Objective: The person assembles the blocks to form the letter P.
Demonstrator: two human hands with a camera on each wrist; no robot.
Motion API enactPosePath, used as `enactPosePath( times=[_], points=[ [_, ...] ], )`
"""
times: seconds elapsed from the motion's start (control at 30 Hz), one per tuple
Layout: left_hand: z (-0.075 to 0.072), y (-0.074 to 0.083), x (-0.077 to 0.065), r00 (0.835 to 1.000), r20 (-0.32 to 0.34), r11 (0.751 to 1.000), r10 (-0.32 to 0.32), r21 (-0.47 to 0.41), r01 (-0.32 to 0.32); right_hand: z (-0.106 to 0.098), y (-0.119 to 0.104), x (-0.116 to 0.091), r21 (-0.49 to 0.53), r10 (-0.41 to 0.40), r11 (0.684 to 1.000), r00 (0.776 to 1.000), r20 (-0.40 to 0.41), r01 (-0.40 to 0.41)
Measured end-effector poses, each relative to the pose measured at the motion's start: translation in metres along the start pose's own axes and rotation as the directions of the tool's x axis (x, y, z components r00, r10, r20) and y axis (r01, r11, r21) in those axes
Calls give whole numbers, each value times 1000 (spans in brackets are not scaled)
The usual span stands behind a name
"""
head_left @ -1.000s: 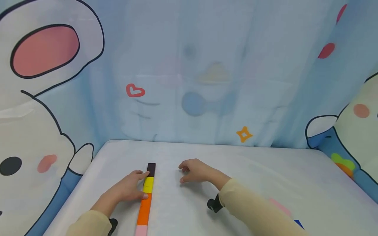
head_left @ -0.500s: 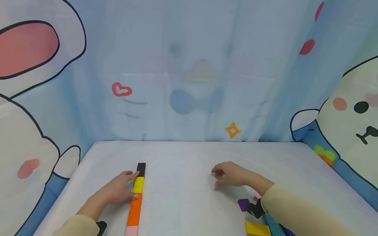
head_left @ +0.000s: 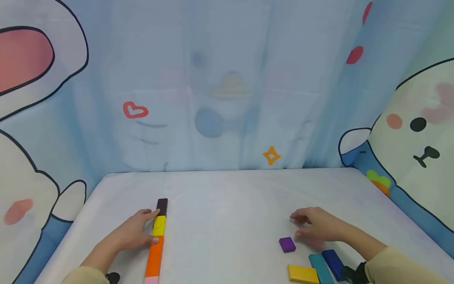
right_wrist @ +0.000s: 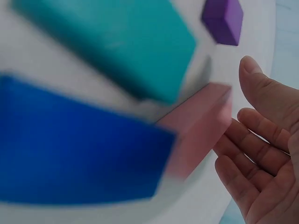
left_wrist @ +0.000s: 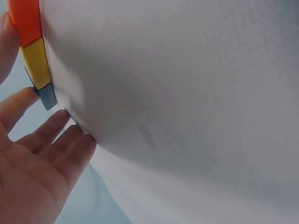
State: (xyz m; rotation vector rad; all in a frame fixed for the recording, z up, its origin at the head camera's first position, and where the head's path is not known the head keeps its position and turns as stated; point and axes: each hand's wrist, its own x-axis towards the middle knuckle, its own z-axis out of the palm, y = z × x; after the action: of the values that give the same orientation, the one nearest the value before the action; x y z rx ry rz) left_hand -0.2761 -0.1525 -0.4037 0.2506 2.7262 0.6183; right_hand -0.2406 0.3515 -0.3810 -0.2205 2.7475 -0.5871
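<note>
A straight row of blocks lies at the left of the table: black point(head_left: 162, 206) at the far end, then yellow point(head_left: 159, 225), orange point(head_left: 154, 257) and pale pink point(head_left: 151, 280) at the frame's bottom edge. My left hand point(head_left: 128, 232) lies along the row's left side, index fingertip at the black block and thumb at the orange one. On the right, my right hand point(head_left: 320, 224) is over the table with fingers loosely bent and nothing in its grasp. Below its fingers is a pink block point(right_wrist: 201, 130), partly covered by the hand in the head view.
Around the right hand lie a purple block point(head_left: 287, 244), a yellow-gold block point(head_left: 303, 273), a teal block point(head_left: 320, 268) and a dark blue block point(head_left: 332, 263). A printed blue curtain point(head_left: 227, 138) stands behind the white table point(head_left: 227, 221).
My right hand has moved right, from mid-table to beside the loose blocks. The head view has turned right, bringing those blocks into sight. My left hand keeps its place at the row.
</note>
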Motion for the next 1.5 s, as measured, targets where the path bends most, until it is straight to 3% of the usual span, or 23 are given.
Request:
enactPosePath(
  times=[0.13, 0.4, 0.9, 1.33, 1.5],
  points=[
    [-1, -1, -2, 1000, -3, 1000, -5, 4, 5, 2, 12, -11, 24, 67, 998, 998, -12, -66],
    [-2, -5, -5, 1000, 0, 1000, -1, -4, 1, 8, 23, -26, 2, 105, 994, 994, -34, -105],
    [-1, -3, -3, 1000, -1, 1000, -7, -1, 7, 11, 38, -28, -38, 176, 983, 980, -88, -179],
    [-1, 1, -4, 1000, -5, 1000, -11, -9, 11, 7, 53, -30, 96, 174, 982, 980, -95, -165],
    [0, 2, -3, 1000, -8, 1000, -4, -13, 4, 2, 54, -26, 104, 169, 982, 980, -102, -159]
  ],
)
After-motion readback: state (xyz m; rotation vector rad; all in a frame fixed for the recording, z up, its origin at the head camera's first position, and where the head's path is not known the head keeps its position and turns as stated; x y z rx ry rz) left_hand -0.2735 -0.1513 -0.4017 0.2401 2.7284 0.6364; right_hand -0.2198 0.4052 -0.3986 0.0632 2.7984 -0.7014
